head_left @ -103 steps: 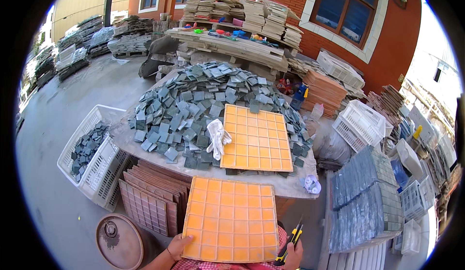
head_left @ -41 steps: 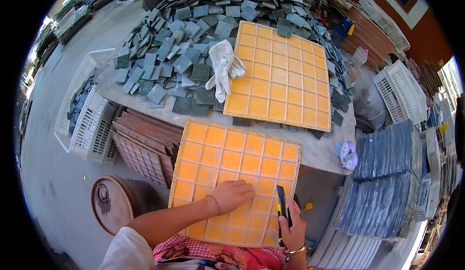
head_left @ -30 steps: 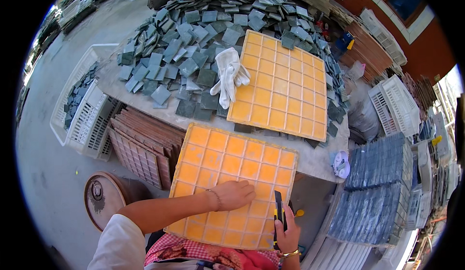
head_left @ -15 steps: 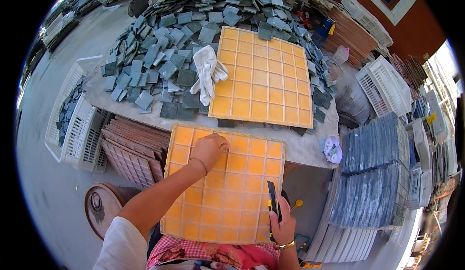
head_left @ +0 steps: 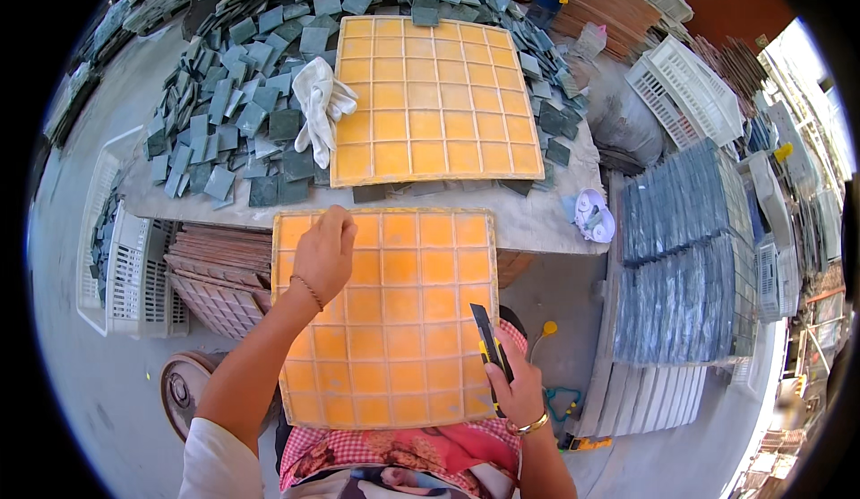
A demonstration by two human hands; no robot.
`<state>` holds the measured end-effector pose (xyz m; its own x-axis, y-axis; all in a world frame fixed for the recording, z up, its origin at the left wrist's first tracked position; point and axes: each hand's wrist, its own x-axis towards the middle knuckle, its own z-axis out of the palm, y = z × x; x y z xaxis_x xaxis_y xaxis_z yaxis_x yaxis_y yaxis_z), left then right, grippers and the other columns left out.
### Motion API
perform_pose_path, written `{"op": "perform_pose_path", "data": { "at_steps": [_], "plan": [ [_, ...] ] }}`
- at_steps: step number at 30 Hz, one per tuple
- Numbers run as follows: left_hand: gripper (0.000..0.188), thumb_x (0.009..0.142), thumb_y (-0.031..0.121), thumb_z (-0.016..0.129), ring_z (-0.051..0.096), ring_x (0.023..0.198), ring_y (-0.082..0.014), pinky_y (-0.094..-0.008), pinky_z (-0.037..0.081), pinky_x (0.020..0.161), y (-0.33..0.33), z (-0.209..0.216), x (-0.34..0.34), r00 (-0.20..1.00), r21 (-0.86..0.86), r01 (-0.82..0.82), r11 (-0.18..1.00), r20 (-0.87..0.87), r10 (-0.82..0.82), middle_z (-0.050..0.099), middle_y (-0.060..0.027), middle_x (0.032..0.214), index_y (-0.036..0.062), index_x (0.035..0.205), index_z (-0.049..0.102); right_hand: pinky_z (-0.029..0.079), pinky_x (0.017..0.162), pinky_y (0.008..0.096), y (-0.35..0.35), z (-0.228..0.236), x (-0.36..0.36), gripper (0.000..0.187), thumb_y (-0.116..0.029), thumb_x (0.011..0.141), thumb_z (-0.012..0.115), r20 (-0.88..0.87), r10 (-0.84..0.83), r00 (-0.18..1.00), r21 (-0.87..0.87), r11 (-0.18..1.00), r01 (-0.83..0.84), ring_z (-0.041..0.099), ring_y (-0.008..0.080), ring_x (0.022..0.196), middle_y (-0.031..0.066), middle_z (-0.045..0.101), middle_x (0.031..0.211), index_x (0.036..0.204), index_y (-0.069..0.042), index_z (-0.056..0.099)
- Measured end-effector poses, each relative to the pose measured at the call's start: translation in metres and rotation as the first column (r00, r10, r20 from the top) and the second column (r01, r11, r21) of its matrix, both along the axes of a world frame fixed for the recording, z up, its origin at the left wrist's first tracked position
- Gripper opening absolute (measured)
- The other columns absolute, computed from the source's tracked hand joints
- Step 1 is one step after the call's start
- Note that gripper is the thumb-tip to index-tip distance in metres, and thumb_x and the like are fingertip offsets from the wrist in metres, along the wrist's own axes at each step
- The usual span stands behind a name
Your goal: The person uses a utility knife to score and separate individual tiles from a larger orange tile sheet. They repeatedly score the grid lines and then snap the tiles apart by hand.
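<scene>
An orange grid-shaped mould tray (head_left: 400, 306) lies across my lap, tilted up against the table's front edge. Over its far left part is my left hand (head_left: 325, 253), fingers curled together; whatever they may pinch is hidden. My right hand (head_left: 518, 382), at the tray's right edge, grips a black and yellow utility knife (head_left: 494, 360), its dark blade pointing away from me. Farther off, a second, yellow-orange grid tray (head_left: 442, 123) rests on the table, and white work gloves (head_left: 317, 109) lie against its left side.
Loose grey-green stone tiles (head_left: 228, 114) are heaped over the table (head_left: 358, 196). A tape roll (head_left: 593, 216) sits at its right corner. White crates (head_left: 143, 271) stand left, stacked reddish grid trays (head_left: 215, 266) below the table, and wrapped tile stacks (head_left: 672, 266) at right.
My left hand has shifted toward the tray's far left corner, its fingers more curled. The knife stays in my right hand by the right edge. The whole view has shifted somewhat.
</scene>
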<state>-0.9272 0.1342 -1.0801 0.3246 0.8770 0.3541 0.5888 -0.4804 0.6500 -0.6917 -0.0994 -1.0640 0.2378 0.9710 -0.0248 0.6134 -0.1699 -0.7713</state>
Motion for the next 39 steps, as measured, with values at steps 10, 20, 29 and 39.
{"op": "perform_pose_path", "data": {
  "at_steps": [10, 20, 29, 39],
  "plan": [
    [0.039, 0.089, 0.031, 0.054, 0.052, 0.058, -0.0361, -0.0422, 0.038, 0.054, -0.061, -0.062, -0.201, 0.87, -0.321, -0.435, 0.842, -0.39, 0.301, 0.053, -0.0194, 0.063, -0.001, 0.067, 0.051, 0.052, 0.067, 0.0352, -0.038, 0.005, 0.009, 0.048, -0.012, 0.082, 0.061, 0.073, 0.14, 0.987, -0.093, 0.987, -0.133, 0.066, 0.0328, 0.079, 0.0197, 0.065, 0.09, 0.128, -0.009, 0.05],
    [0.028, 0.084, 0.017, 0.067, 0.057, 0.073, -0.0107, -0.0265, 0.047, 0.066, -0.157, -0.054, -0.249, 0.871, -0.699, 0.039, 0.714, 0.374, 0.318, 0.062, -0.0083, 0.08, -0.0018, 0.099, 0.053, 0.051, 0.055, 0.0312, -0.02, 0.025, -0.107, 0.044, -0.01, 0.082, 0.059, -0.023, 0.14, 0.99, -0.12, 0.983, -0.142, 0.066, 0.0214, 0.06, 0.0134, 0.065, 0.073, 0.125, -0.002, 0.051],
    [0.047, 0.072, 0.016, 0.079, 0.057, 0.089, -0.0114, -0.027, 0.048, 0.079, -0.154, -0.037, -0.291, 0.895, -0.768, 0.04, 0.639, 0.312, 0.319, 0.06, -0.0051, 0.097, -0.0009, 0.105, 0.051, 0.05, 0.06, 0.0403, -0.006, 0.055, -0.194, 0.049, -0.028, 0.085, 0.058, 0.237, 0.201, 0.95, -0.029, 0.979, -0.2, 0.064, 0.037, 0.072, 0.02, 0.063, 0.095, 0.13, -0.012, 0.047],
    [0.03, 0.082, 0.018, 0.067, 0.055, 0.08, -0.0116, -0.0279, 0.046, 0.072, -0.117, -0.061, -0.314, 0.85, -0.697, 0.083, 0.712, 0.422, 0.315, 0.059, -0.0093, 0.09, -0.0001, 0.102, 0.054, 0.046, 0.088, 0.0396, 0.025, 0.056, -0.24, 0.049, -0.025, 0.084, 0.058, 0.228, 0.295, 0.928, -0.25, 0.939, -0.237, 0.058, 0.0362, 0.103, 0.0198, 0.06, 0.113, 0.129, -0.006, 0.048]
  ]
}}
